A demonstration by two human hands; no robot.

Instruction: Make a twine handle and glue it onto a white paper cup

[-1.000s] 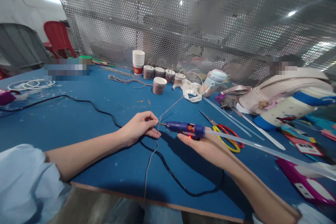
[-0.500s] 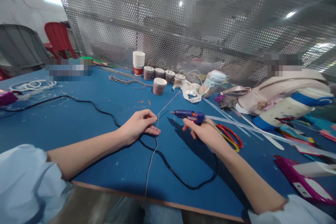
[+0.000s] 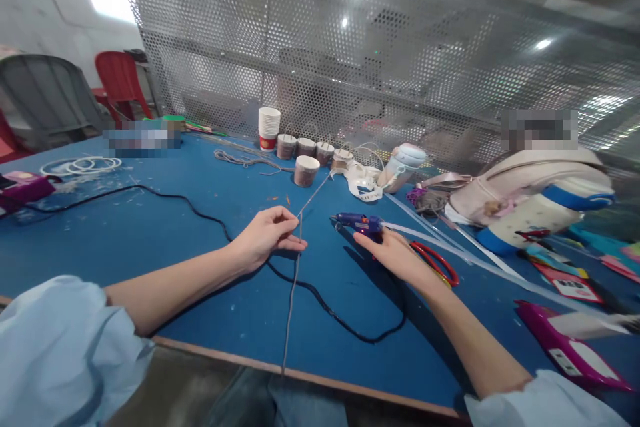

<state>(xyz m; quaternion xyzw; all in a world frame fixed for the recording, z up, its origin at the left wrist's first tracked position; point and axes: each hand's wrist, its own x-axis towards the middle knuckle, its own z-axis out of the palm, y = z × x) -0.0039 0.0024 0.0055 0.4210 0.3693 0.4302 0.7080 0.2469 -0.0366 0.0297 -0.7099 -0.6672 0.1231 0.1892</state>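
now, glue gun farther from cord, left hand still pinching

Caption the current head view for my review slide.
Left hand pinching a gray cord, right hand at a blue glue gun, cups beyond on the blue table.

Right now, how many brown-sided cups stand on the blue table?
5: one brown-sided round cup in front; behind, left to right: first cup, second cup, third cup, fourth cup. Others may be hidden.

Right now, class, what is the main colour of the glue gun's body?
Dark blue: the glue gun shows best in the head view, the only one.
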